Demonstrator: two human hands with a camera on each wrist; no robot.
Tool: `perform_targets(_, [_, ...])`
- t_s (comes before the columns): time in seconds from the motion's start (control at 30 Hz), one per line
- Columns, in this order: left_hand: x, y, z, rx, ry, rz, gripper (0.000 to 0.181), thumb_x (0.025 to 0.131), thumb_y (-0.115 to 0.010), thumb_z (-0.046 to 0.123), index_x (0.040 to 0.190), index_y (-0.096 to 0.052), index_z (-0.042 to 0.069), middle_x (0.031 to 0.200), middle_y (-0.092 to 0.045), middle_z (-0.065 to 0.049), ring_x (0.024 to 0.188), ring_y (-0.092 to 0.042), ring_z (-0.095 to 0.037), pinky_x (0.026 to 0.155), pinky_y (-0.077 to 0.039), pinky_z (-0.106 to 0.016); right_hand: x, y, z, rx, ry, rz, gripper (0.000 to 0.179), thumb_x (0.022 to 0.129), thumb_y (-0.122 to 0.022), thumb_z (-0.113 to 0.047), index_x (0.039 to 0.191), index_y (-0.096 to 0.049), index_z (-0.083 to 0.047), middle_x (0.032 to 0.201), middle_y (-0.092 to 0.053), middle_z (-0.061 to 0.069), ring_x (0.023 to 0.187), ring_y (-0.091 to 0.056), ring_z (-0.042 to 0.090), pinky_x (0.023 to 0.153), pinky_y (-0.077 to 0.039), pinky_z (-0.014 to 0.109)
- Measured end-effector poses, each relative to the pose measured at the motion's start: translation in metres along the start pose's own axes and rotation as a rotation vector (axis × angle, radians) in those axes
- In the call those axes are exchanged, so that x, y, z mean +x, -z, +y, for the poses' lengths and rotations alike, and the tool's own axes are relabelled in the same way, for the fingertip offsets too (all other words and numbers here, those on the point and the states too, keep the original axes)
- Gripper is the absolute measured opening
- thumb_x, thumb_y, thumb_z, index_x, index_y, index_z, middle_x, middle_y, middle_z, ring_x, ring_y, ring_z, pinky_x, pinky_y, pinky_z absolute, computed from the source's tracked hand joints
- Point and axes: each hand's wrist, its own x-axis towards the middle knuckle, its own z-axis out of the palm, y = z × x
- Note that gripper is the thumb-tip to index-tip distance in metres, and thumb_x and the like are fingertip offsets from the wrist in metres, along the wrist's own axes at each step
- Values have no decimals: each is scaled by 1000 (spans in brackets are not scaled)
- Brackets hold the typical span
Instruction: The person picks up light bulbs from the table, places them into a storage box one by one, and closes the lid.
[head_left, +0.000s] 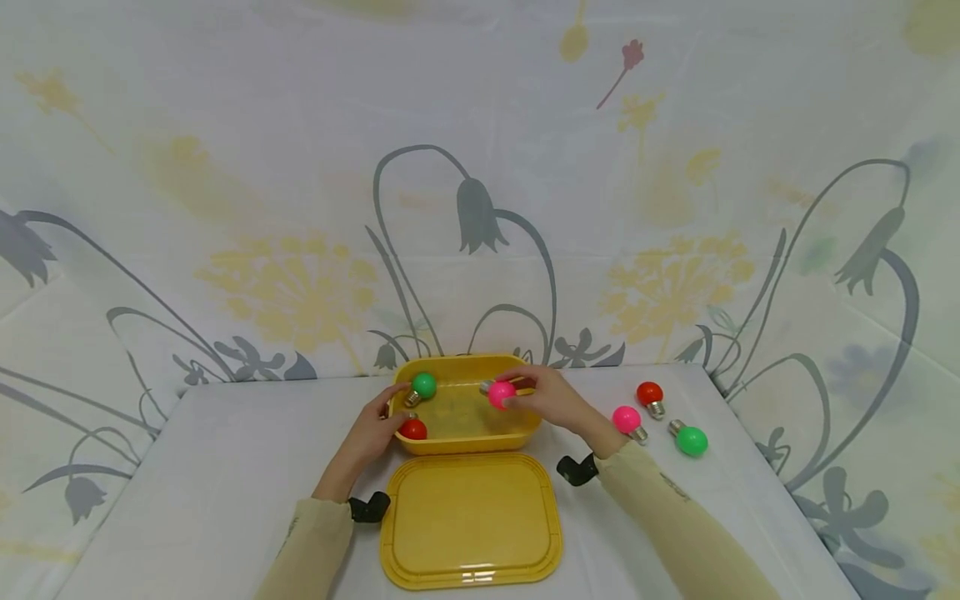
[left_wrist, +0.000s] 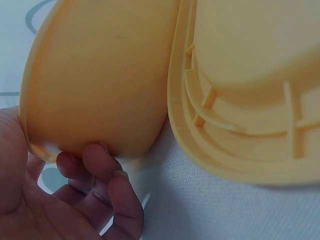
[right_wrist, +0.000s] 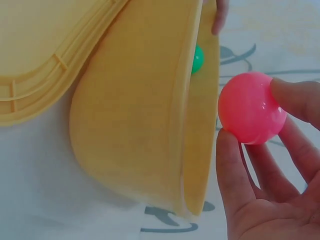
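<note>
Between thumb and fingertips, my right hand (head_left: 553, 395) pinches a pink light bulb (right_wrist: 252, 107), its metal base pointing left over the right part of a yellow plastic container (head_left: 468, 444). My left hand (head_left: 372, 425) grips the container's left rim, fingers (left_wrist: 100, 161) curled against the outer wall. Inside the container, at the left, lie a green bulb (head_left: 424, 385) and a red bulb (head_left: 414, 429) close to that hand. The yellow lid (head_left: 471, 521) lies in front of the container, its ribbed edge showing in both wrist views.
To the right on the white tablecloth (head_left: 225, 467) lie another red bulb (head_left: 649, 393), another pink bulb (head_left: 626, 419) and another green bulb (head_left: 692, 441), beyond my right forearm. A flower-patterned cloth (head_left: 480, 275) hangs behind the container.
</note>
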Motion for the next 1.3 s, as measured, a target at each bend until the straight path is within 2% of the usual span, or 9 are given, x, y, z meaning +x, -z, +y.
perform_targets(0.1, [0, 0, -1, 0, -3, 4, 52, 97, -57, 13, 148, -47, 17, 134, -47, -18, 112, -42, -32, 88, -37, -41, 4, -2, -1, 7, 4, -20, 34, 87, -75, -15, 120, -69, -10, 119, -66, 5, 110, -61, 29, 90, -52, 38])
perform_targets(0.33, [0, -1, -3, -8, -4, 3, 52, 97, -57, 13, 148, -47, 16, 123, -48, -18, 104, -45, -31, 76, -39, -34, 11, -6, -5, -15, 1, -51, 33, 87, -74, -15, 120, -70, -12, 120, -64, 4, 107, -62, 27, 89, -52, 37])
perform_targets(0.47, [0, -1, -3, -17, -3, 3, 53, 96, -57, 12, 148, -47, 16, 124, -48, -18, 103, -46, -29, 74, -39, -32, 15, -8, -6, -10, -18, -53, 32, 86, -74, -14, 118, -70, -13, 121, -63, 4, 106, -63, 25, 89, -51, 36])
perform_targets(0.67, [0, -1, -3, -21, 3, -1, 52, 97, -57, 12, 148, -47, 17, 117, -48, -18, 94, -46, -28, 67, -38, -30, 19, -10, -7, 12, -27, -72, 32, 86, -75, -13, 118, -70, -9, 122, -62, 6, 109, -62, 26, 94, -49, 40])
perform_targets(0.9, [-2, 0, 0, -23, 5, -1, 52, 97, -56, 12, 148, -47, 16, 129, -46, -19, 107, -45, -31, 74, -40, -32, 27, -11, -1, 44, -21, -137, 32, 88, -71, -8, 120, -69, -5, 121, -63, 8, 107, -60, 26, 94, -49, 39])
perform_targets(1.13, [-1, 0, 1, -20, -9, -2, 52, 97, -56, 11, 148, -47, 16, 142, -43, -18, 116, -41, -33, 87, -39, -38, 35, -11, 1, 94, -44, -216, 32, 89, -70, -6, 121, -68, -3, 116, -63, 7, 103, -58, 23, 90, -51, 33])
perform_targets(1.3, [-1, 0, 1, -26, -11, -8, 52, 97, -56, 11, 148, -47, 15, 139, -44, -19, 113, -43, -33, 83, -39, -36, 41, -10, 2, 141, -68, -239, 34, 90, -68, -6, 124, -66, -2, 117, -64, 8, 102, -59, 23, 90, -51, 33])
